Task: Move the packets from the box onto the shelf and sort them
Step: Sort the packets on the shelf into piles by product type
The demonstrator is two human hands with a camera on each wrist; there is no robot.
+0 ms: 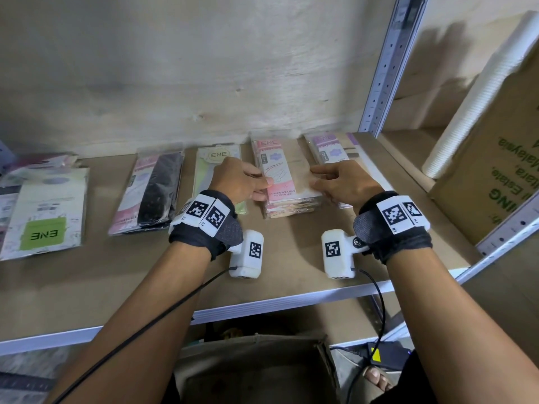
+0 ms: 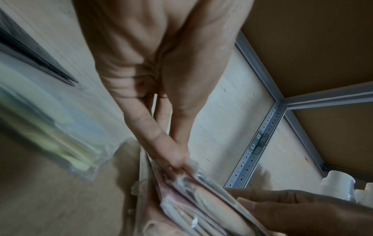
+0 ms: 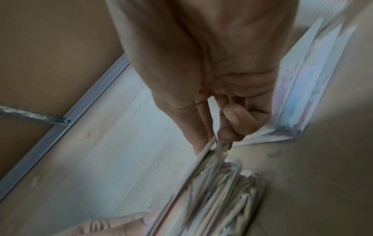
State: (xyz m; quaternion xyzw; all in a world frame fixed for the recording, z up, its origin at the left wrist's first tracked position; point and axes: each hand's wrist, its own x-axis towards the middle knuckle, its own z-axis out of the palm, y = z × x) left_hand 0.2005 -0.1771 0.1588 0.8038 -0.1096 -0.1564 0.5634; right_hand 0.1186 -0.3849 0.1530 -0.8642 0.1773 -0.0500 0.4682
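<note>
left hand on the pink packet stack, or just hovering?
Touching. In the left wrist view the left hand has its fingertips pressed on the pink packet stack edge.

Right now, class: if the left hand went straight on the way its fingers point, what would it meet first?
The left hand points rightward across the pink packet stack it already grips; beyond that, it would likely meet the right hand at the opposite edge, though depth is unclear.

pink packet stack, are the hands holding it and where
Yes: the left hand pinches the left edge of the pink packet stack, and the right hand pinches its right edge.
</note>
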